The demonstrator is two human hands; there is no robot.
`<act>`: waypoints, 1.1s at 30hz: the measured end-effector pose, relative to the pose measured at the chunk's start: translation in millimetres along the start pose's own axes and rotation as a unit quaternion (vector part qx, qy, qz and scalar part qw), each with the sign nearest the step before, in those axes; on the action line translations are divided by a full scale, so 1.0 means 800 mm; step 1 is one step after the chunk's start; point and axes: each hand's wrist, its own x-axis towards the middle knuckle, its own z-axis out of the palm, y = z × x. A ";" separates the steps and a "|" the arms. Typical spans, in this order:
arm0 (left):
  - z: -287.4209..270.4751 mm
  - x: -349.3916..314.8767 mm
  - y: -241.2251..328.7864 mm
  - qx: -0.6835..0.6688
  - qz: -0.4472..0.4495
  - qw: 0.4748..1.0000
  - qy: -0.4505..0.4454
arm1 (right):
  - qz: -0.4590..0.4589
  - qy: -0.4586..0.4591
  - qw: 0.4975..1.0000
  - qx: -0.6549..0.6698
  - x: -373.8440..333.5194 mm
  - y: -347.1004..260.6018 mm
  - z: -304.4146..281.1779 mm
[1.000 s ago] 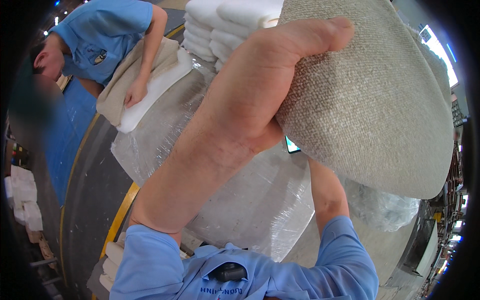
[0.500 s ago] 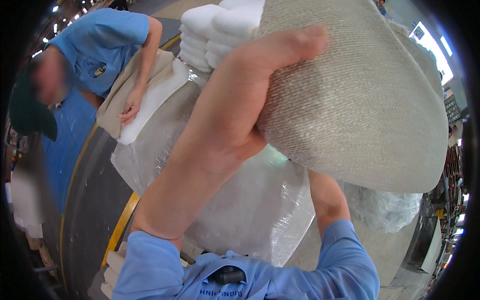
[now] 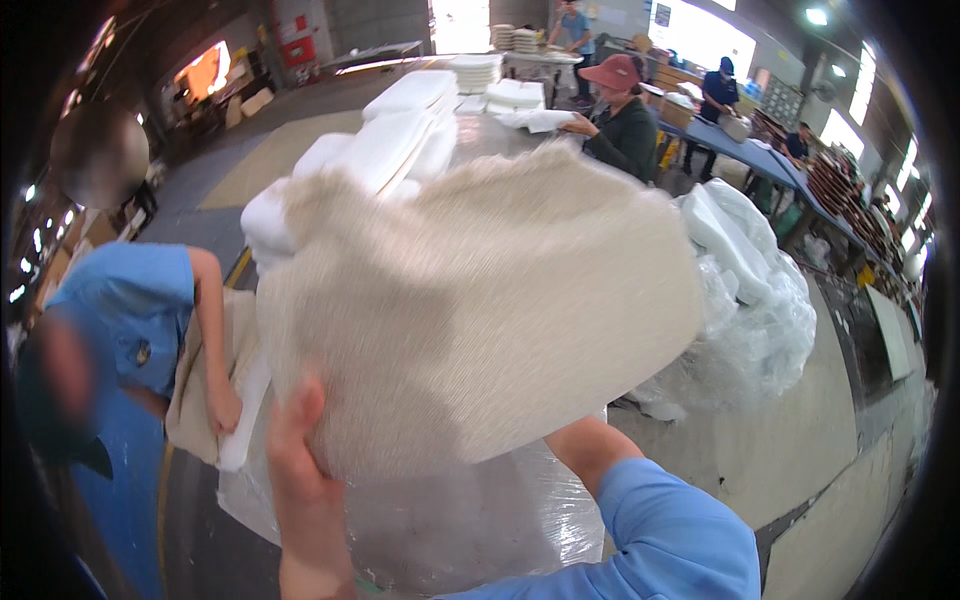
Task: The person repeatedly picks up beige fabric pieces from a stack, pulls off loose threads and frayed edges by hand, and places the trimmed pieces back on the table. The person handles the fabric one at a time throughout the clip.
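Observation:
A beige woven cushion cover [image 3: 520, 320] is held up before me, bulging toward its right end and slightly blurred. Its far edge looks ragged. My left hand [image 3: 305, 445] grips the lower left corner, thumb on the near face and fingers behind. From the lower right my right forearm [image 3: 590, 450] reaches under the cover; that hand is hidden, behind or inside the fabric. Below lies a block wrapped in clear plastic [image 3: 440, 540]. On its left side, a co-worker's hand [image 3: 225, 408] rests at a white pad [image 3: 245, 425] partly inside another beige cover [image 3: 195, 390].
White pads [image 3: 405, 130] are stacked beyond the cover. A large crumpled clear plastic bag [image 3: 755, 310] holding white material stands at right. The co-worker in a blue shirt [image 3: 125, 295] leans in at left. A person in a red cap [image 3: 625, 125] handles white sheets farther off.
The cover has moved left and lower in the picture, away from the upper right. My left hand has dropped to its lower left corner. The view now takes in more of the room.

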 end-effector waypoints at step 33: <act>-0.143 -0.313 -0.242 0.005 -0.336 0.895 -0.294 | 0.017 0.130 0.842 0.523 -0.311 -0.068 -0.123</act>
